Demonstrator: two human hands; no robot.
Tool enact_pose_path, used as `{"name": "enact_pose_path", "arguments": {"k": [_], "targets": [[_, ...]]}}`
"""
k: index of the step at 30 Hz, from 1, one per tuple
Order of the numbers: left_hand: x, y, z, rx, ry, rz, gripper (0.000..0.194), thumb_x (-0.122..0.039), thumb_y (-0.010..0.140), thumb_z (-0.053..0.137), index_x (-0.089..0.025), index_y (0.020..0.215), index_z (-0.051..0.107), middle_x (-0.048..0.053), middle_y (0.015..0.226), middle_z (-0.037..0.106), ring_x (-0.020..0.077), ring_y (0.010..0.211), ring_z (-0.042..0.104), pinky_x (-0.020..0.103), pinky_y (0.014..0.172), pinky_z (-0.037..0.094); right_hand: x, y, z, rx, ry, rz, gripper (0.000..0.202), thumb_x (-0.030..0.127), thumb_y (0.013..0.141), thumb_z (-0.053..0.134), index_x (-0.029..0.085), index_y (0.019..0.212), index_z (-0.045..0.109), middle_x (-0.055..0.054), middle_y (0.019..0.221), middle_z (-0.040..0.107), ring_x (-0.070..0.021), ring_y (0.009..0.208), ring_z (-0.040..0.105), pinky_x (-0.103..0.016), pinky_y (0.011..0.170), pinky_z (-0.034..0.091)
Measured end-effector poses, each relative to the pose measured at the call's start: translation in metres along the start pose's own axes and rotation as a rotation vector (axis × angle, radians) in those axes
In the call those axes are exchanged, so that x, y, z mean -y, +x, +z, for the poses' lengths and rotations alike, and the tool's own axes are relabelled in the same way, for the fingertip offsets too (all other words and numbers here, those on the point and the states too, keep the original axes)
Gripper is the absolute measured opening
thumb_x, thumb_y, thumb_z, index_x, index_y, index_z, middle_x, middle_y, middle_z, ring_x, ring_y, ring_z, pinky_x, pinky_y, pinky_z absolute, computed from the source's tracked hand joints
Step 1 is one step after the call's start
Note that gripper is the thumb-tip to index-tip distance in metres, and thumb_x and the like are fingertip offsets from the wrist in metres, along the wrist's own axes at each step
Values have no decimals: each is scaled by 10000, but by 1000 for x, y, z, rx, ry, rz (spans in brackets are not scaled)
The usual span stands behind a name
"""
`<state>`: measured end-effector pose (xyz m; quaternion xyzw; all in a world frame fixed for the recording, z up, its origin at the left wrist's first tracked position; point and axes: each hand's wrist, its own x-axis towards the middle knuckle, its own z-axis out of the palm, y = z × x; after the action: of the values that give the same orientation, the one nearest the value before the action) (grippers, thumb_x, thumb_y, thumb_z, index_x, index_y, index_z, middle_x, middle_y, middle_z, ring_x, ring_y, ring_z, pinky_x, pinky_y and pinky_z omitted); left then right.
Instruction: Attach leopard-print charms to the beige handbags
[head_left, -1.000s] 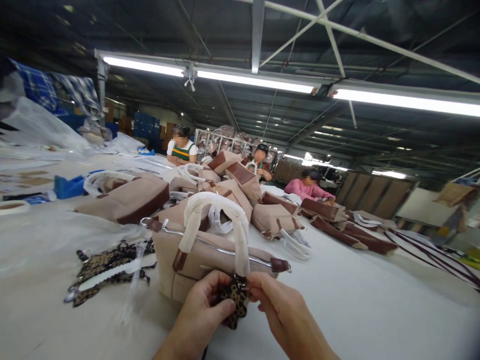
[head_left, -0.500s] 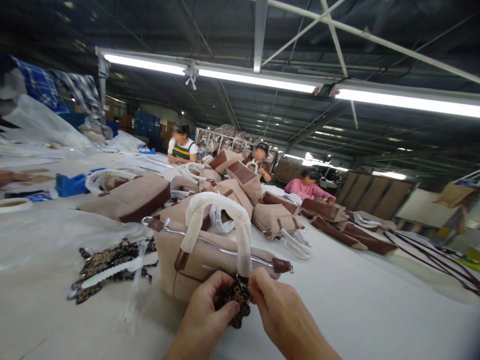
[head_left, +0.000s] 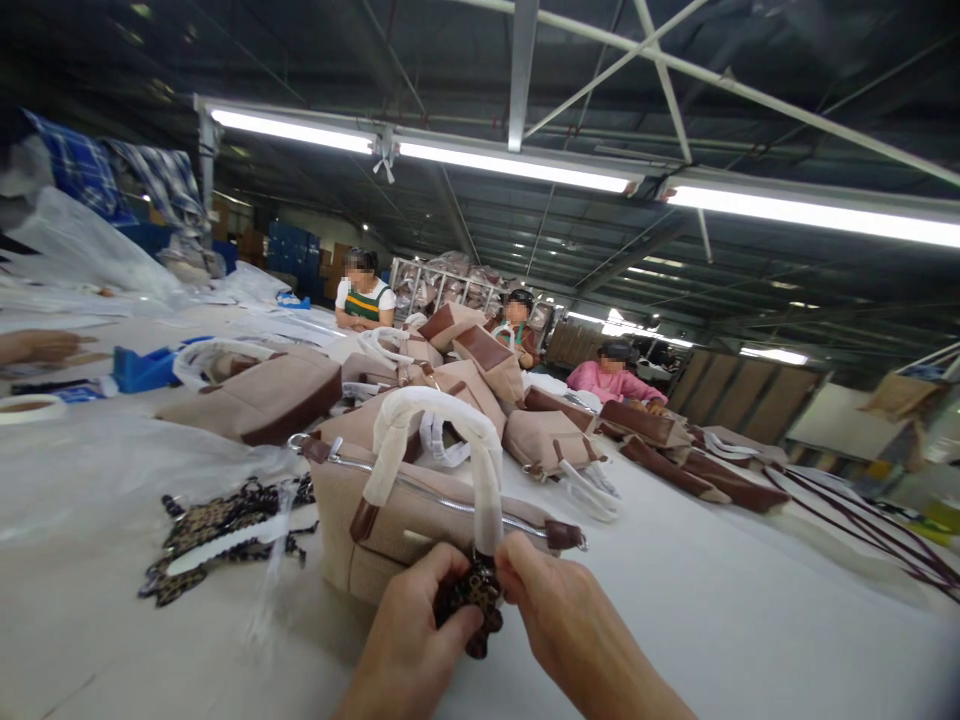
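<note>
Where the two hands meet: one small black-and-tan leopard-print charm (head_left: 486,606), at the right foot of one arched white-wrapped handle (head_left: 442,404).
Left hand (head_left: 416,615): holding the charm, thumb across its front, fingers curled behind.
Right hand (head_left: 559,605): thumb and forefinger pinched together at the charm's top (what they grip is hidden), forearm slanting in from lower right.
Bag at hand: one beige ribbed-fabric handbag (head_left: 337,535) with brown leather trim, upright just beyond the hands.
Leopard-print pile (head_left: 217,525): left of that bag, too tangled to count.
Heap beyond: overlapping beige-and-brown bags (head_left: 255,395), number unclear.
Left edge: one other person's hand (head_left: 45,346), one angular blue plastic holder (head_left: 142,370), one pale round roll (head_left: 30,408).
Far side: three people, one wearing pink (head_left: 607,381).
</note>
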<state>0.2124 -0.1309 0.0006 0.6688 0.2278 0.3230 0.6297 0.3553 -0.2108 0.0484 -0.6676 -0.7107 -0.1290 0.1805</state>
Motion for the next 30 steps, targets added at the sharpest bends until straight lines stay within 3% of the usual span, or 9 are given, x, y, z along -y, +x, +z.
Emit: {"name": "enact_pose_path", "arguments": {"k": [3,6,15,20,25,30], "targets": [[-14,-2,-4,-42,287,84,97,-214,795,553,-180,778,643,20,763,664,176,725,605,269,659,416,0,0,2,-39,-36,-16,187,76,827,370,253,772,395,43,557,614,-147,460,591,-249,454,278],[-25,1,-8,-87,454,159,304,-274,897,444,-180,667,618,19,722,634,169,708,571,275,652,364,0,1,2,-72,-87,-43,215,47,816,359,248,771,416,46,542,615,-144,445,598,-259,446,264],[-28,10,-8,-77,568,114,146,-127,732,540,-174,623,623,4,699,656,151,688,583,250,642,347,2,3,7,-153,-137,-87,237,9,706,400,241,730,439,45,507,606,-131,399,579,-257,424,269],[-35,12,-8,-44,813,170,250,-233,860,514,-189,639,621,15,700,679,170,671,592,277,596,277,1,1,8,-161,-112,-97,234,18,733,379,246,729,431,45,517,600,-136,405,575,-259,431,280],[-39,17,-8,-18,992,312,282,-225,879,503,-188,613,590,17,676,664,165,636,585,296,564,223,1,-1,10,-136,-32,-36,227,38,770,348,254,735,410,41,545,596,-143,443,587,-242,448,309],[-23,23,-10,6,951,544,243,-171,870,465,-182,641,542,17,694,618,147,647,559,286,578,261,0,-1,16,-118,97,114,196,130,892,324,259,784,424,35,563,582,-169,479,599,-239,448,346]]}}
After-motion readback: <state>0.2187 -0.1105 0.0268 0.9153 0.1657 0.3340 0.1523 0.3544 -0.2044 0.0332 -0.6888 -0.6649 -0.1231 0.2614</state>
